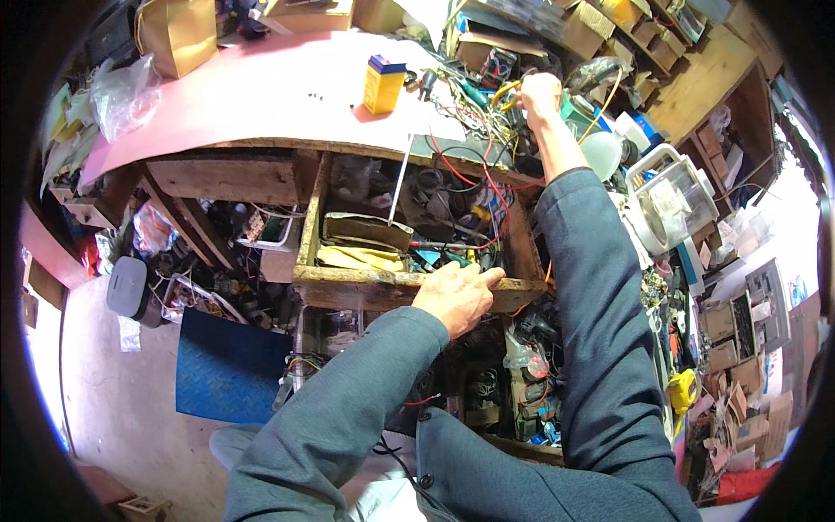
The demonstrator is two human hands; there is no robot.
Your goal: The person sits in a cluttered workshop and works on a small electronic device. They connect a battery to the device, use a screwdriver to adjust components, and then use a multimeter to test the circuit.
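Note:
My left hand (457, 297) rests on the front edge of an open wooden drawer (365, 287). Its thumb is apart from the fingers, and nothing shows in its grasp. Inside the drawer lie a brown pouch (367, 230), yellow cloth-like material (358, 259) and a red probe-like stick (435, 246) with a red wire. At the back right of the bench my right hand (541, 94) is closed, its fingers curled at a yellow-handled tool (504, 94) among tangled wires. The far end of that tool cannot be made out.
On the pink bench top (252, 96) stands a yellow box with a dark top (383, 84). A clear plastic container (671, 200) sits at the right, near a yellow tape measure (683, 390). Below the drawer is another cluttered drawer (522, 409); a blue mat (230, 365) lies left.

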